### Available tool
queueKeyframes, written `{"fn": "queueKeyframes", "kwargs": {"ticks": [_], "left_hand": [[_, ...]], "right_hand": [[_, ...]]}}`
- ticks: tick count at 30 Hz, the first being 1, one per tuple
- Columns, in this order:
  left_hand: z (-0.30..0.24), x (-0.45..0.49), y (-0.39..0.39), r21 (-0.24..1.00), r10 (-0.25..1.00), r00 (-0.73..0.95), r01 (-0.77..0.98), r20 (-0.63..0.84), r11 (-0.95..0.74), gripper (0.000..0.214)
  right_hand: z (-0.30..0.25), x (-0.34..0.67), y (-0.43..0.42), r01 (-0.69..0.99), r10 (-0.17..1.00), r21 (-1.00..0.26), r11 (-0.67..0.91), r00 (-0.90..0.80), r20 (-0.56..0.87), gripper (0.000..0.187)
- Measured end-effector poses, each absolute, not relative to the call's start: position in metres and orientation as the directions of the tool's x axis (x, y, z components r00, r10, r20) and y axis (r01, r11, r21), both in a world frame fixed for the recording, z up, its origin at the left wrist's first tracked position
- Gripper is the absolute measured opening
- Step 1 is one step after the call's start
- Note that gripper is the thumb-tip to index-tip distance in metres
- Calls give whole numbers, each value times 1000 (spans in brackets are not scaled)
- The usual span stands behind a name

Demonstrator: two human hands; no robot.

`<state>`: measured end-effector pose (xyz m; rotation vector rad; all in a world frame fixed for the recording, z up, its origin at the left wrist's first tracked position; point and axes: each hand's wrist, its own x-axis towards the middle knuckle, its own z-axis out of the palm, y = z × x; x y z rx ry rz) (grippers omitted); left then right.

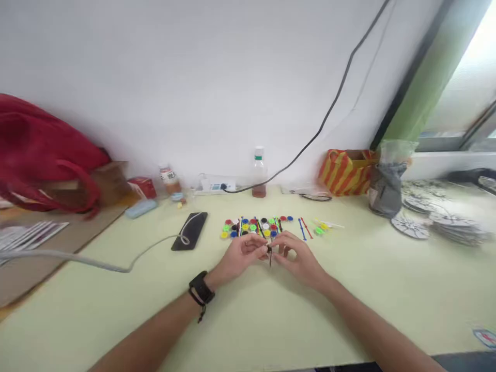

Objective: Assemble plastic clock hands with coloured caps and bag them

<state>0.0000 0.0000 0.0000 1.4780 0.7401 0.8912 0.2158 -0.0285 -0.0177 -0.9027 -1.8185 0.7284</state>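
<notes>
My left hand (241, 257) and my right hand (297, 258) meet over the pale green table (248, 320), fingertips pinched together on a small black piece with a thin stick (269, 254) hanging down from it. A black watch sits on my left wrist. Just beyond my fingers lies a cluster of small coloured round caps (253, 226) in red, blue, green, yellow, black and white, with thin coloured sticks (304, 228) laid among them and to their right.
A black phone (189, 231) with a grey cable lies left of the caps. At the wall stand a bottle (259, 173), a power strip (217, 184), a small jar, a red bag (46, 155) and a striped orange bag (346, 170). Round patterned discs lie at right.
</notes>
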Motion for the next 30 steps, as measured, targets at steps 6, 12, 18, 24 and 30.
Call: {"fn": "queueKeyframes", "kwargs": {"ticks": [6,12,18,24,30], "left_hand": [[-6,1,1,998,820,570,21,39,-62,39],[-8,1,2,989,841,541,124,0,-80,40],[-17,-2,4,989,820,572,122,-1,-84,36],[-18,-2,4,990,812,583,119,-12,-70,34],[-15,-2,2,989,807,590,130,-19,-72,31]], "right_hand": [[-8,221,-30,313,878,-832,459,-306,369,13],[-3,246,-24,582,934,-731,356,-255,252,8],[2,282,-21,816,988,-574,62,-133,-83,11],[3,307,-19,855,982,-511,-93,-7,-191,8],[-8,312,-19,920,986,-367,-138,93,-136,15]]}}
